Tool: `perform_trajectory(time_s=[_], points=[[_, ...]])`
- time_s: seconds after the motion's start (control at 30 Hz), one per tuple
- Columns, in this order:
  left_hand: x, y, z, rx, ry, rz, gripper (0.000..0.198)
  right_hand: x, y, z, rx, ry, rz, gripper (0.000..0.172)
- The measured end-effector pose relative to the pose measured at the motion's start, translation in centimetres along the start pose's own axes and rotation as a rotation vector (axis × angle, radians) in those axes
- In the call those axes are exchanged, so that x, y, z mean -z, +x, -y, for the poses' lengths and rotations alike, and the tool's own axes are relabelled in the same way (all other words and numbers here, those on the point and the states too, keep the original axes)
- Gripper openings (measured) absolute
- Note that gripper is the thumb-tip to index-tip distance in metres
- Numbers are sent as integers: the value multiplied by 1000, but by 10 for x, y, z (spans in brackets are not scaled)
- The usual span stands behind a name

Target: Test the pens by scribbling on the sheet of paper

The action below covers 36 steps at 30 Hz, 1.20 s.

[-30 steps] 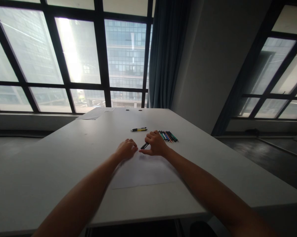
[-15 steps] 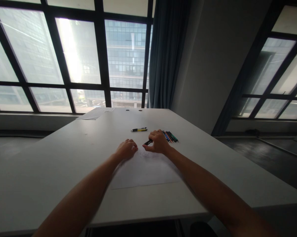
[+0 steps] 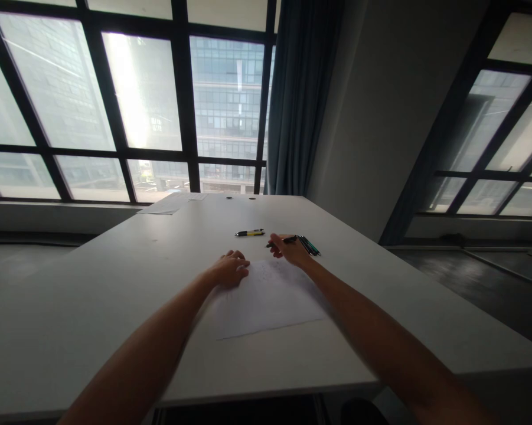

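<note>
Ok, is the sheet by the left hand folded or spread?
Spread: the sheet lies open on the table, its broad face and near edge showing.

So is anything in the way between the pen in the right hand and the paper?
Nothing but the right hand itself: part of it shows below the dark pen in this view. I see nothing else between that pen and the paper. The left hand is at the paper's left side.

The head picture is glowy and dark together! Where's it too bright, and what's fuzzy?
In the head view, glare whitens one window pane; in the head view, the blue curtain looks dim; in the head view, the paper looks too soft to read.
</note>
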State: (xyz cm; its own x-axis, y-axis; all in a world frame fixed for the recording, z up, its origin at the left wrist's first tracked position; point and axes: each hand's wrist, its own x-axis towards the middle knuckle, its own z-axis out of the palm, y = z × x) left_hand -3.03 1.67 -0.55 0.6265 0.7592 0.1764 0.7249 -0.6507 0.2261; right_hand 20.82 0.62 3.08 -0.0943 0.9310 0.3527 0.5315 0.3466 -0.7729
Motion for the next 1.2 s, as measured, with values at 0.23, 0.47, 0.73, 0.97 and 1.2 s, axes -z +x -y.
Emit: perform_trajectory(time_s=[0.23,0.47,0.73,0.97,1.2], points=[[-1,1,-2,-5,18,33,39,-30,-9,3,-82,180,307,15],[-2,2,-4,-9,-19,18,39,-44,-13,-3,-63,51,264,9],[0,2,-4,7,-14,41,40,-46,-11,-2,-76,-42,171,11],[5,0,-7,-20,-49,-150,35,-33,-6,-10,124,-168,-32,19],[17,-4,-35,-264,-46,-250,44,-27,-3,-14,276,-469,-115,41]])
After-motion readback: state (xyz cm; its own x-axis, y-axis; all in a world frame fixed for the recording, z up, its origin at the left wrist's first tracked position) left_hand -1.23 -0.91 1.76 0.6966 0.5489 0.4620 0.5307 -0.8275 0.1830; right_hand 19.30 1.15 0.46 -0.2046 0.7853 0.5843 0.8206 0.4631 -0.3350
